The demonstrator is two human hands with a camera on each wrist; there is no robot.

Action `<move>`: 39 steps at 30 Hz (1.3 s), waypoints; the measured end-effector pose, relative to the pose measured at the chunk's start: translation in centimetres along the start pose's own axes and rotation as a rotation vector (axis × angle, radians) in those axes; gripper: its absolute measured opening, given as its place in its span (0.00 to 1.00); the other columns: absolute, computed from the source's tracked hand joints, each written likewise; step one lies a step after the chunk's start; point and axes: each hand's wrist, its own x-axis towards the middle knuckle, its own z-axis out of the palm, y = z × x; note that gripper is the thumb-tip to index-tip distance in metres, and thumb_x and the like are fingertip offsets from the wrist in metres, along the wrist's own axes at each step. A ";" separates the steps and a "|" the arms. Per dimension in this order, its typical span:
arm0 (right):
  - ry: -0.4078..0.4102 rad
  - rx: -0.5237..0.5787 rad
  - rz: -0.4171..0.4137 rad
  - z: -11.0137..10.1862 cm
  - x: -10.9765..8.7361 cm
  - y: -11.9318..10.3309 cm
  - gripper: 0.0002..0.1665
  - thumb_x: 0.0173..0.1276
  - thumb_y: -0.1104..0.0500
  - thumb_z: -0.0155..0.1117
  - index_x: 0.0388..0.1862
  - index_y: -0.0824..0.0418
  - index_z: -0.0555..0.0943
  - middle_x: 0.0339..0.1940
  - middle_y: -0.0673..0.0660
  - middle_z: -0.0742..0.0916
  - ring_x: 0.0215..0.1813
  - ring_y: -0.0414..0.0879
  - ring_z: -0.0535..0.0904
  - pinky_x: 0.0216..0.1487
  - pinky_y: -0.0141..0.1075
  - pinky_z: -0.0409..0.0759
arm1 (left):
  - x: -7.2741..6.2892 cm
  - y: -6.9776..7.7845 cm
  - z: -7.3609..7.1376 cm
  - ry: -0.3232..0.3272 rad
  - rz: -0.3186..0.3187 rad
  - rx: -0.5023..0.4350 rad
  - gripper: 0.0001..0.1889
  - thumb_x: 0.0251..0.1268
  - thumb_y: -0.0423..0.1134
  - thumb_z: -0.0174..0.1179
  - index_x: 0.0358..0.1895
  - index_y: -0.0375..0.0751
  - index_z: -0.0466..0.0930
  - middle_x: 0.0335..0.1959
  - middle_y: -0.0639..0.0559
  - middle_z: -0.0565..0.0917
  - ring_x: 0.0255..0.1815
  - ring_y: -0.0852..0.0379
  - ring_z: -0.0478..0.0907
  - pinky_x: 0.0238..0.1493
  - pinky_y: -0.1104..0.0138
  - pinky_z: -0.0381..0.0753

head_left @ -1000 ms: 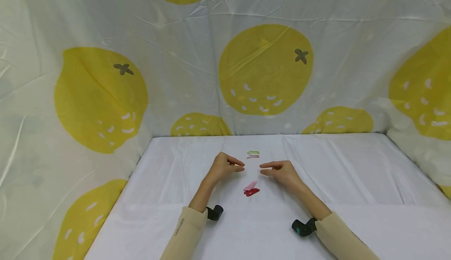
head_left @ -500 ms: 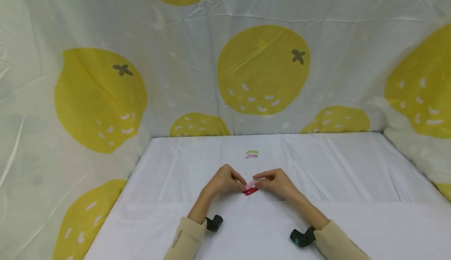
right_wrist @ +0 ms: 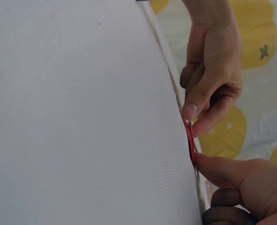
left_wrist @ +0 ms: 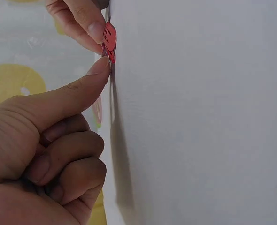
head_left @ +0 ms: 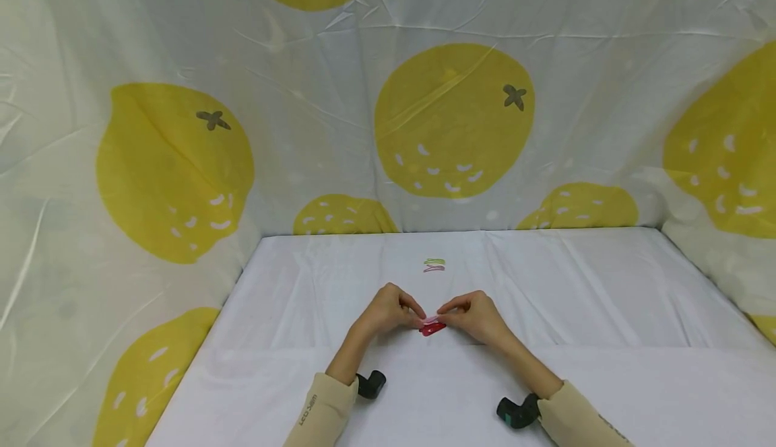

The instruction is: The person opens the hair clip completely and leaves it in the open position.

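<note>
In the head view, both hands meet at a pink snap hair clip (head_left: 431,320) low over the white table. My left hand (head_left: 391,309) pinches its left end between thumb and forefinger. At the opposite end, the fingertips of my right hand (head_left: 473,316) pinch it too. A red snap hair clip (head_left: 432,330) lies just in front, overlapping the pink one in this view. The left wrist view shows that red clip (left_wrist: 110,40) with dark marks, right by both hands' fingertips; the pink clip is mostly hidden behind it.
Farther back on the white-covered table (head_left: 576,285) lie a thin green loop-shaped piece (head_left: 434,260) and a pink one (head_left: 434,268), side by side. A lemon-print cloth (head_left: 315,110) hangs behind and at the sides.
Both hands have come down and nearer from above the clips to the pink one and now pinch its ends. The pink clip has turned from slanting to nearly level. The red clip stays put.
</note>
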 end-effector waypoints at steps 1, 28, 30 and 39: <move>0.001 -0.001 0.001 0.0 0.0 0.0 0.04 0.60 0.58 0.80 0.33 0.57 0.93 0.13 0.46 0.75 0.21 0.36 0.65 0.25 0.28 0.60 | 0.0 0.0 0.0 0.002 -0.004 -0.002 0.04 0.50 0.29 0.79 0.31 0.36 0.93 0.14 0.59 0.75 0.20 0.65 0.66 0.22 0.74 0.62; -0.005 0.117 0.036 -0.6 -0.1 0.4 0.09 0.58 0.59 0.81 0.35 0.62 0.93 0.35 0.58 0.93 0.37 0.39 0.79 0.36 0.28 0.76 | 0.0 -0.3 0.0 0.028 -0.054 -0.010 0.04 0.52 0.31 0.79 0.31 0.39 0.93 0.15 0.59 0.70 0.23 0.62 0.65 0.24 0.72 0.60; -0.007 0.116 0.036 -0.6 -0.1 0.4 0.09 0.58 0.59 0.81 0.36 0.62 0.93 0.35 0.58 0.93 0.37 0.40 0.79 0.36 0.28 0.76 | 0.1 -0.2 0.0 0.021 -0.040 -0.009 0.05 0.52 0.31 0.79 0.31 0.39 0.93 0.15 0.59 0.71 0.23 0.63 0.65 0.24 0.72 0.61; -0.005 0.120 0.067 -0.7 0.0 0.0 0.08 0.58 0.58 0.82 0.35 0.59 0.94 0.35 0.56 0.93 0.40 0.41 0.81 0.39 0.30 0.77 | 0.1 0.0 0.1 -0.010 -0.025 -0.037 0.04 0.53 0.31 0.78 0.32 0.38 0.93 0.14 0.59 0.71 0.21 0.63 0.65 0.23 0.71 0.62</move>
